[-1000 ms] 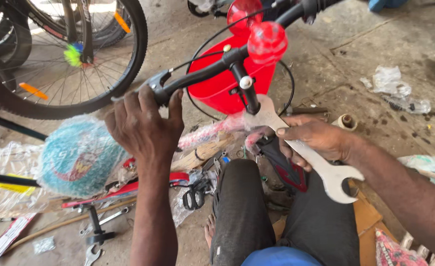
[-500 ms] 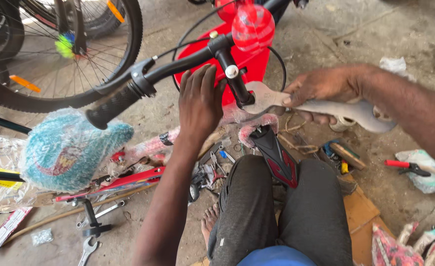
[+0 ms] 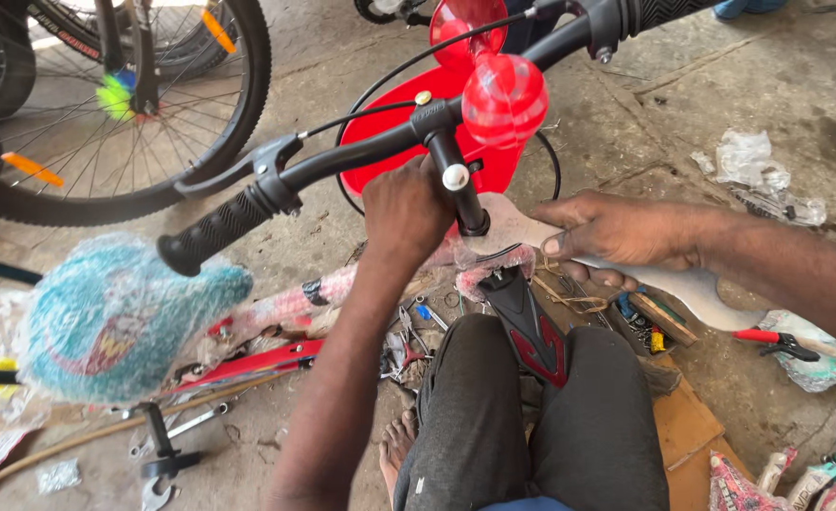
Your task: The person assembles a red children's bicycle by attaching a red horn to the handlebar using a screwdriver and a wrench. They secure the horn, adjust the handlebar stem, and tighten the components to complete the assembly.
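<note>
Big bike wheel top left of the floor. Black handlebar runs across the middle, rubber grip at its left end, red reflector above the stem. Wrapped blue saddle lies left. Wide flat spanner sits w/ its head at the stem base. Left hand fingers curled tight round the stem. Right hand fingers closed over the spanner shaft, pressing. Red-handled pliers far right.
</note>
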